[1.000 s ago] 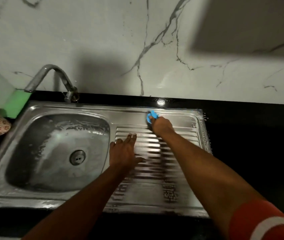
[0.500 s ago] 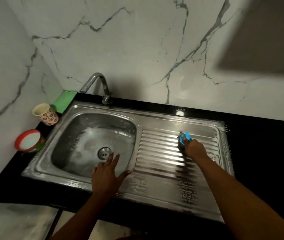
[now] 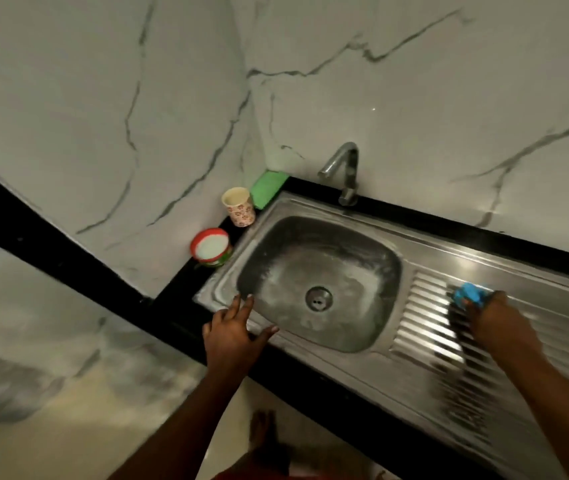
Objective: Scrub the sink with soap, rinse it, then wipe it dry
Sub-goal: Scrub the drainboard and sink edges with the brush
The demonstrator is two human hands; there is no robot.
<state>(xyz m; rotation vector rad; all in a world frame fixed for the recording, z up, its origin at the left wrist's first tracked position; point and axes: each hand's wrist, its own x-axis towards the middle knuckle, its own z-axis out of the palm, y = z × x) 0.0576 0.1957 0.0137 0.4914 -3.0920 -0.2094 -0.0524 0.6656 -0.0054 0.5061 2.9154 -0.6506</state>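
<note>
Head view (the only view supplied).

1. Task item: a stainless-steel sink (image 3: 449, 251) is let into a black tabletop (image 3: 432, 220) against a veined marble wall (image 3: 414, 98). It has a rounded rectangular basin on the left with a round drain (image 3: 318, 298), and a ribbed drainboard (image 3: 421, 327) on the right.

2. Surface: a whitish film, judged to be soap, streaks the basin floor and walls. The metal is hard, smooth and fixed. It is likely slippery under this film, so a bracing palm belongs on the flat rim, not on the basin's slope.

3. Right grip (image 3: 498, 323): the fingers are curled round a blue scrubber (image 3: 471, 295). Its dark working face is pressed to the upper ribs of the drainboard. The scrubber looks light and small, and the whole hand holds it from above (motion blur hides the finger placement).

4. Left grip (image 3: 231, 336): it is empty, with the fingers spread. It rests on the front rim at the basin's near left corner.

5. Other items: a curved metal tap (image 3: 343, 171) stands behind the basin. A green sponge (image 3: 269, 183), a floral paper cup (image 3: 238, 206) and a red-rimmed tub (image 3: 211, 247) with white contents stand at the sink's left end.

6. Assessment: the scrubbing stage is in hand, and rinsing and drying are outstanding.
</note>
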